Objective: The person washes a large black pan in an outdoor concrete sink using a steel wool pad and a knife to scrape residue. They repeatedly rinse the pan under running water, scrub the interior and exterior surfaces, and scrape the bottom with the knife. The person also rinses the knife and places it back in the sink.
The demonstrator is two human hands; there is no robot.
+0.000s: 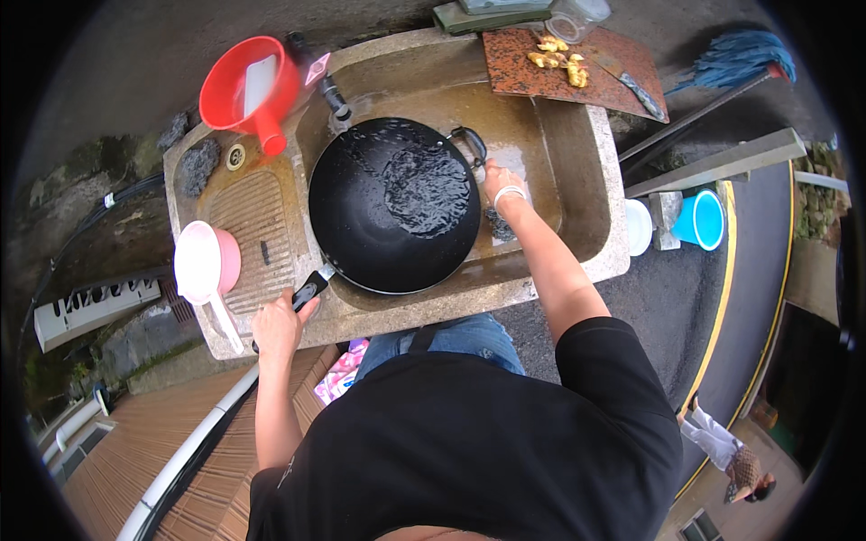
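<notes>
A black wok (358, 203) with rippling water pooled in its right part sits over the basin of a stone sink (578, 196). My left hand (279, 328) is closed around the wok's long black handle at the lower left. At the wok's right side, my right hand (502, 181), with a white band at the wrist, is beside the small black loop handle (469, 145); whether its fingers hold that handle cannot be told. A dark scouring pad (499, 225) lies in the basin, partly hidden by my right wrist. The black tap (333, 98) stands just above the wok's rim.
On the ribbed drainboard (250, 203) are a pink dipper (228, 260) and steel wool (200, 166). A red dipper (226, 64) sits at the upper left. Ginger (577, 72) and a knife (641, 96) lie on a reddish board (507, 64). Blue bucket (693, 218) stands right; a person (727, 450) is farther off.
</notes>
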